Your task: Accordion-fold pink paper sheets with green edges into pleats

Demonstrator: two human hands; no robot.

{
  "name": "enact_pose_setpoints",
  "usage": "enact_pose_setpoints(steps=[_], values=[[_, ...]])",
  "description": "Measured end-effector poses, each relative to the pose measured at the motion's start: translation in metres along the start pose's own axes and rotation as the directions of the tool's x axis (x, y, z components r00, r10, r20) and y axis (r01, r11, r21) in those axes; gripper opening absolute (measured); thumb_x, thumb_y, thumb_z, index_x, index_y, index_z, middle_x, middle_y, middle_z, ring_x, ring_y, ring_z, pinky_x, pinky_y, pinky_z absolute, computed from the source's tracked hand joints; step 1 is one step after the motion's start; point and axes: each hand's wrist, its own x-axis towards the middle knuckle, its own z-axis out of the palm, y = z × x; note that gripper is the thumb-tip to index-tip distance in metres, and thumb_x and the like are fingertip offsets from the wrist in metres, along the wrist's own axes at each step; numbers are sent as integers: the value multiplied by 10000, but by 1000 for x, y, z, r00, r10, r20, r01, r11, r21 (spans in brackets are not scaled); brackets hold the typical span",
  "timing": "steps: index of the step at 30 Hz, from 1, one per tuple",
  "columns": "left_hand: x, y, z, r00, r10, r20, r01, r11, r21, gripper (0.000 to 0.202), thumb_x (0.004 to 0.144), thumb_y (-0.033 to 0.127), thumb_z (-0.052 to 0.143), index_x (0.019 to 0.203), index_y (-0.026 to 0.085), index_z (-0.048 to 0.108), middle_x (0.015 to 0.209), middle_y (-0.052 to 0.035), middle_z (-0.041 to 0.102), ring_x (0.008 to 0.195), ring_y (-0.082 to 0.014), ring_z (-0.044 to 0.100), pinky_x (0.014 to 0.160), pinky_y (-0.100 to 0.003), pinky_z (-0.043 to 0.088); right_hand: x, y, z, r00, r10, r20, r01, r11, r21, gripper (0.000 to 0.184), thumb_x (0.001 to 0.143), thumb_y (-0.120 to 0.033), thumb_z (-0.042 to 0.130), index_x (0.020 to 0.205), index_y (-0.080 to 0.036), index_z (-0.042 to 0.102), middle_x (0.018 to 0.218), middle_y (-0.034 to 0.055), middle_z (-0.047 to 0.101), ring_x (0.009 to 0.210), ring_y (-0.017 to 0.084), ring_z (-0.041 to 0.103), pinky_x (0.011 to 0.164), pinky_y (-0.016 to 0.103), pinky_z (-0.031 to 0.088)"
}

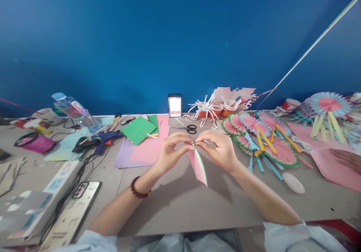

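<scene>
Between my two hands hangs a folded pink sheet of paper (197, 165) with a green and white edge, above the middle of the table. My left hand (175, 148) pinches its top end between thumb and fingers. From the other side, my right hand (218, 148) pinches the same top end, fingertips close to those of the left. The sheet's lower end points down and slightly right. Just beyond the hands, black-handled scissors (191, 129) lie on the table.
Green paper (138, 130) and pink sheets lie to the left, near a blue glue gun (105, 139), a bottle (76, 111), a power strip (45, 203) and a phone (81, 210). Pleated paper fans (282, 150) and a white mouse (293, 182) are right. Another person's hand (346, 160) rests on pink paper.
</scene>
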Motion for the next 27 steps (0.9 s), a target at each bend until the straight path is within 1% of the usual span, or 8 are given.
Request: enact_pose_setpoints(steps=[3, 6, 10, 15, 17, 20, 23, 27], values=[[0, -1, -1, 1000, 7, -2, -7, 1000, -4, 136, 769, 310, 743, 878, 231, 757, 860, -63, 719, 837, -173, 652, 788, -303, 542, 0, 0, 2, 1000, -2, -11, 2, 1000, -8, 145, 878, -295, 608, 767, -222, 666, 733, 17, 701, 674, 152, 640, 663, 272, 511], [1, -2, -2, 1000, -19, 21, 20, 1000, -8, 128, 759, 294, 753, 869, 230, 752, 871, -58, 720, 846, -170, 653, 799, -299, 536, -1, 2, 2, 1000, 24, -15, -23, 1000, 13, 132, 880, -288, 603, 776, -219, 647, 742, 14, 680, 688, 148, 628, 665, 268, 503], [3, -5, -3, 995, -92, 47, 93, 995, -20, 134, 757, 315, 751, 837, 209, 747, 895, -66, 723, 843, -174, 656, 785, -296, 537, -3, 6, 5, 989, 147, -9, -145, 983, 111, 123, 884, -296, 585, 804, -209, 621, 757, 3, 638, 654, 126, 605, 641, 262, 501], [5, -9, -1, 983, -179, 29, 181, 979, -95, 202, 730, 378, 760, 760, 179, 736, 819, -66, 721, 754, -167, 657, 679, -272, 547, -2, 7, 8, 948, 307, 85, -318, 895, 313, 130, 859, -328, 607, 828, -203, 618, 732, -4, 635, 635, 122, 618, 588, 246, 521], [5, -8, -1, 980, -197, 24, 198, 972, -127, 218, 712, 389, 772, 743, 177, 732, 797, -65, 719, 724, -164, 656, 643, -268, 547, -1, 8, 8, 932, 341, 122, -360, 845, 395, 144, 826, -341, 650, 837, -200, 623, 744, 3, 643, 666, 133, 634, 615, 260, 543], [6, -7, 0, 983, -183, 23, 184, 970, -157, 214, 719, 390, 766, 735, 180, 730, 778, -63, 718, 695, -156, 653, 625, -267, 548, 1, 10, 8, 913, 364, 186, -408, 784, 469, 194, 775, -354, 713, 856, -194, 638, 767, 9, 646, 679, 139, 643, 647, 283, 562], [5, -7, 0, 985, -171, 27, 173, 973, -153, 234, 729, 407, 756, 723, 175, 727, 773, -68, 717, 697, -157, 657, 638, -274, 553, 1, 13, 9, 910, 370, 189, -414, 783, 463, 225, 745, -378, 743, 805, -181, 652, 776, 13, 635, 627, 124, 620, 609, 279, 555], [4, -9, 0, 983, -180, 32, 183, 973, -140, 236, 729, 403, 759, 742, 169, 725, 794, -72, 726, 740, -167, 672, 687, -277, 560, 0, 16, 10, 940, 323, 112, -339, 845, 413, 221, 755, -387, 735, 747, -182, 653, 780, 16, 627, 611, 118, 592, 556, 266, 525]])
